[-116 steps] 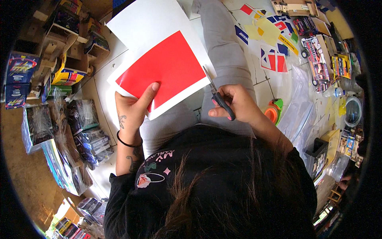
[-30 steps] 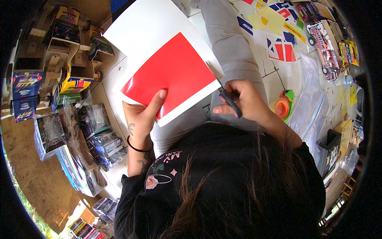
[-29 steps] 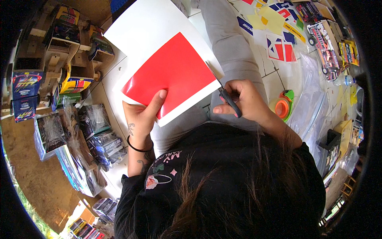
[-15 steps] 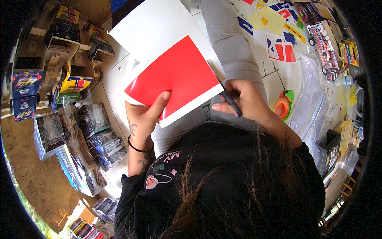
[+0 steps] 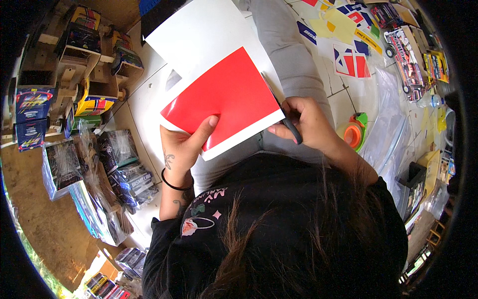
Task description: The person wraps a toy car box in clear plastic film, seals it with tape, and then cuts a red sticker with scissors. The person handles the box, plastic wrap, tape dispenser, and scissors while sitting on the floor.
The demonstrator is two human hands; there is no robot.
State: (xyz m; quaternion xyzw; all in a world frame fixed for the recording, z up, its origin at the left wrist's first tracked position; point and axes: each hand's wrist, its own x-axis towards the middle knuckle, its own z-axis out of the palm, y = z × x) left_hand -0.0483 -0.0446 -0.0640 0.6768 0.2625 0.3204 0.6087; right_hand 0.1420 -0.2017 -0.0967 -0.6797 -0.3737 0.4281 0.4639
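My left hand (image 5: 184,144) grips the near-left edge of a glossy red sheet (image 5: 229,94) with white margins, thumb lying on top of the red. The fingers beneath are hidden. Past its far edge extends plain white sheeting (image 5: 199,35); whether this is one piece with the red sheet I cannot tell. Black-handled scissors (image 5: 294,130) are held in my right hand (image 5: 311,122) at the sheet's right side. Their blades lie along the white margin beside the red, partly covered by the sheet. Everything is held above my grey-trousered lap.
Wooden toy trucks (image 5: 82,55) and plastic-wrapped packs (image 5: 62,167) stand on the left. To the right lie colourful sticker pieces (image 5: 353,60), an orange-and-green tape dispenser (image 5: 354,132), clear plastic sheeting (image 5: 383,119) and a toy truck (image 5: 406,62).
The sheet and my left hand have shifted slightly to the right and nearer to me. My right hand and the scissors are almost where they were.
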